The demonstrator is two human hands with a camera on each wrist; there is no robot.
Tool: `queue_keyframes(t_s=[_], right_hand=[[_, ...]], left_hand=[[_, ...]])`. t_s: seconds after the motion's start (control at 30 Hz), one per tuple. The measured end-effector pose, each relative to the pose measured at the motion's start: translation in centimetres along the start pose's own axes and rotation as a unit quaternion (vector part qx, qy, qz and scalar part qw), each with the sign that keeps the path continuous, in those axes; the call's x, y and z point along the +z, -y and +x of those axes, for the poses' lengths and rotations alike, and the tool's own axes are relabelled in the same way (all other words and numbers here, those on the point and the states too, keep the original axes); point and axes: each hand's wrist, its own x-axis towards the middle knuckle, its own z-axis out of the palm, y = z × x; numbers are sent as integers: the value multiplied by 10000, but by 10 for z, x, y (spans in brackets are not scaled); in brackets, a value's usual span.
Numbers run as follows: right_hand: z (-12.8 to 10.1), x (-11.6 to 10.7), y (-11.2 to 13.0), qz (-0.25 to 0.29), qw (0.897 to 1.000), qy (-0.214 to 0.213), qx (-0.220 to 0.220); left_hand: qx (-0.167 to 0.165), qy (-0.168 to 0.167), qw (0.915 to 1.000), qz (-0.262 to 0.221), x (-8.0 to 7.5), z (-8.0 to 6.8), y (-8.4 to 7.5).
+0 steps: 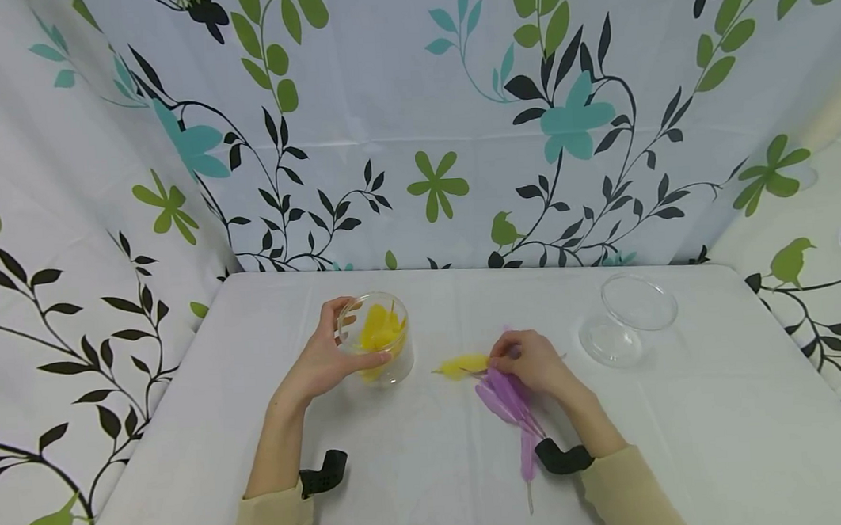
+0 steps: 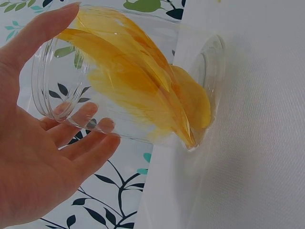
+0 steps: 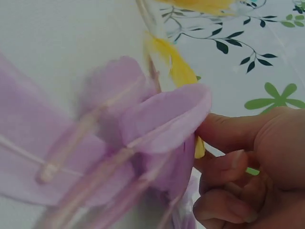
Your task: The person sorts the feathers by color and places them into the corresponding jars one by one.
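My left hand (image 1: 329, 358), part-curled, grips a jar (image 1: 404, 364) of yellow feathers (image 1: 379, 328). My right hand (image 1: 534, 361), fingers bent, meets purple feathers (image 1: 504, 396); its hold I cannot tell

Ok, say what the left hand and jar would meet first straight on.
The left hand and jar would likely reach the patterned curtain; the tabletop between looks free, though depth is unclear.

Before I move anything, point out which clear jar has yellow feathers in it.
The clear jar in the left hand: yellow feathers show through its wall. The other jar, right of the right hand, shows none inside.
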Motion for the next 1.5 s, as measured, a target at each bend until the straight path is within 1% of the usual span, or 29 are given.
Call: queue_keyframes(t_s=[0.1, 0.27, 0.43, 0.53, 0.67, 0.77, 0.9, 1.03, 1.2, 1.3, 1.4, 1.5], right_hand=[[0, -3, -1, 324, 9994, -123, 97], [0, -7, 0, 691, 9967, -368, 203], [-1, -8, 1, 993, 9933, -456, 380], [-1, -8, 1, 1027, 9922, -616, 347], [1, -6, 2, 811, 9925, -878, 258], [1, -6, 4, 740, 9917, -994, 333], [1, -7, 6, 1317, 9856, -928, 518], [-1, -11, 10, 2008, 9756, -661, 595], [-4, -17, 21, 2423, 9669, -464, 652], [-6, -23, 32, 2613, 9627, -419, 558], [-4, -27, 47, 2725, 9610, -330, 342], [1, -31, 63, 2845, 9585, -152, 91]], left_hand=[[46, 0, 10000, -3, 0, 0, 1], [95, 10, 10000, -13, 0, 0, 1], [125, 11, 9999, -27, 1, 0, 2], [113, 8, 9999, -15, 1, 0, 1], [84, 18, 10000, 0, 0, -1, -1], [61, 21, 10000, 1, -1, -1, -2], [37, 19, 10000, 8, 0, -1, -2], [87, 0, 10000, 14, -1, 0, -1], [124, -21, 9999, 28, 0, 1, 0], [82, -26, 10000, 18, 0, 1, 0], [44, -28, 10000, 1, 0, 0, -1], [-13, -16, 10000, -4, 0, -1, -1]])
